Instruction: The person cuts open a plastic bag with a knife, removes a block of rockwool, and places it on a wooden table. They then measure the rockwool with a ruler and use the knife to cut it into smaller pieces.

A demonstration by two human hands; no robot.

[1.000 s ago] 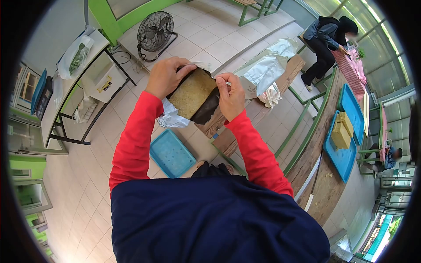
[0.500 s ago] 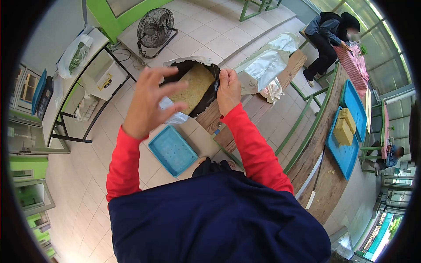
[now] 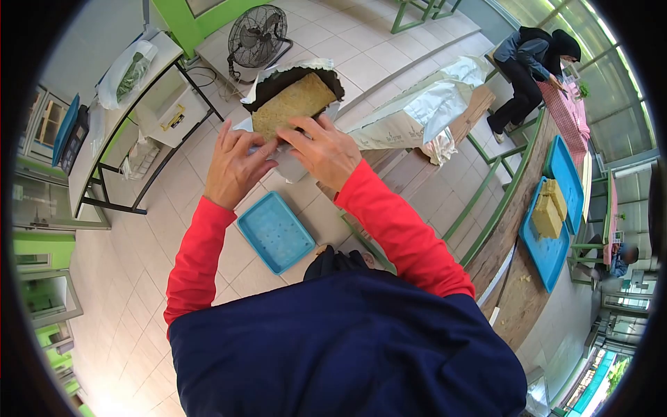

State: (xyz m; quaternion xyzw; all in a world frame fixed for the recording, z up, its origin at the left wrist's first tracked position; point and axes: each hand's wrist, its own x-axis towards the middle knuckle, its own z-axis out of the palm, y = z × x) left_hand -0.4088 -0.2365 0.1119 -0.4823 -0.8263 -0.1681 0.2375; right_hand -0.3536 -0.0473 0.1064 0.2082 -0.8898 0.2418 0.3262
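A silver foil bag with a black lining (image 3: 333, 82) stands before me with its mouth facing up. Inside it shows a tan, rough-surfaced block (image 3: 295, 103). Both hands are at the near rim of this bag, fingertips close together. My left hand (image 3: 235, 165) has its fingers curled at the rim, thumb toward the right. Bent fingers of my right hand (image 3: 323, 151) close over the same rim, just right of the left fingertips. The fingers partly cover the near end of the block and the rim.
Another silver bag (image 3: 410, 115) lies on the wooden bench (image 3: 472, 115) to the right. Below sits a blue tray (image 3: 276, 233). A blue tray (image 3: 542, 240) on the long table (image 3: 511, 285) carries yellowish blocks (image 3: 549, 210). A fan (image 3: 257, 38) stands beyond; a person (image 3: 521, 73) sits far right.
My left hand has come down to the bag's near rim. The right hand has moved from the right rim to the near rim, and more of the block shows.
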